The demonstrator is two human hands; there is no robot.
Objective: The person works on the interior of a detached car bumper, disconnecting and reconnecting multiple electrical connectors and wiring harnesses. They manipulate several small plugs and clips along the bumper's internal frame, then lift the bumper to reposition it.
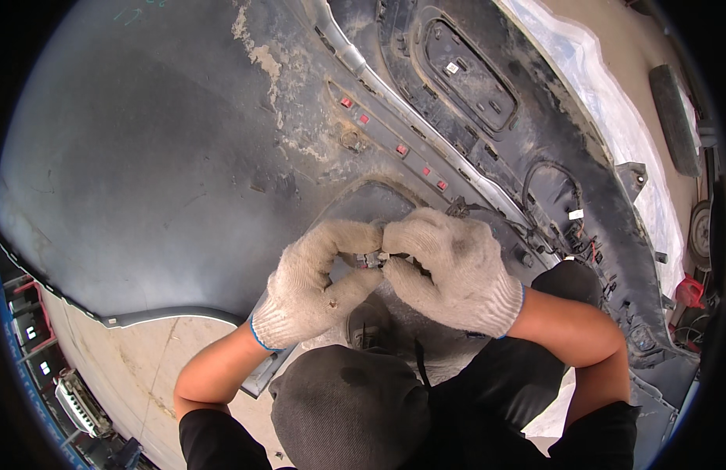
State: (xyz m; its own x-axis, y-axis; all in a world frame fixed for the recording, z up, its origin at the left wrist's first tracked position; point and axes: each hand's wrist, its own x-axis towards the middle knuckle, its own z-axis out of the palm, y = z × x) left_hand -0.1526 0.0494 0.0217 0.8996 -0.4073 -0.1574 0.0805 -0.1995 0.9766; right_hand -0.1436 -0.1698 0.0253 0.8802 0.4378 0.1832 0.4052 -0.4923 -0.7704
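Note:
My left hand [320, 286], in a pale knitted work glove, pinches a small grey piece [370, 259] between thumb and fingers. From the other side my right hand [457, 270], gloved alike, has its fingertips closed at the same piece. The fingers cover most of it, so its kind is hard to make out; it may be a connector. Both hands are held over a large dark car bumper cover [159, 196], its inner side facing up. Beyond my right hand a black cable [488, 213] runs toward a wiring harness [580, 227] with a white tag.
A silver trim strip [414, 110] crosses the bumper, beside a row of several red clips [401, 149]. White plastic sheeting [590, 70] lies along the right edge. Farther right are a dark tyre-like part [676, 121] and a wheel [700, 235]. Concrete floor [135, 360] shows at lower left.

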